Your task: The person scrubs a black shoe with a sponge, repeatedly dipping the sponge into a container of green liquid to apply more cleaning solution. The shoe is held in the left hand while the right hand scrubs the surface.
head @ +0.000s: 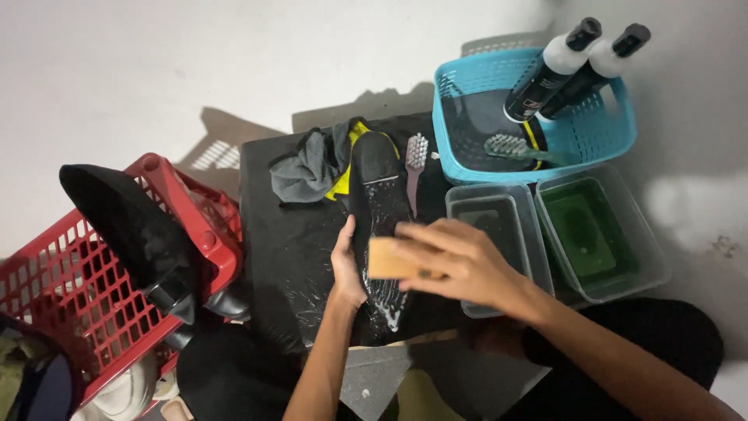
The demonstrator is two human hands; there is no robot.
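A black shoe (379, 222) lies sole-up and lengthwise on the black tabletop (284, 257), its toe towards the grey cloth (305, 168) and yellow rag at the far end. The sole shines with foam and water, so it looks slippery on that face; the shoe itself seems light and fairly stiff along the sole, softer at the sides, and the sides near the middle are probably the safest place to take hold of it. The left hand (345, 269) does just that: its grip is partly closed, fingers curled against the shoe's left edge, bracing it. The right hand (456, 261) is closed round a wooden brush (393, 259), fingers over the top and thumb beneath, the brush pressed flat on the sole. A small brush (415, 168) with pale bristles lies just beside the shoe. To the right stand two clear tubs (499, 214), one holding green liquid, and a blue basket (596, 132) with two bottles (573, 66). A red basket (117, 273) sits to the left.
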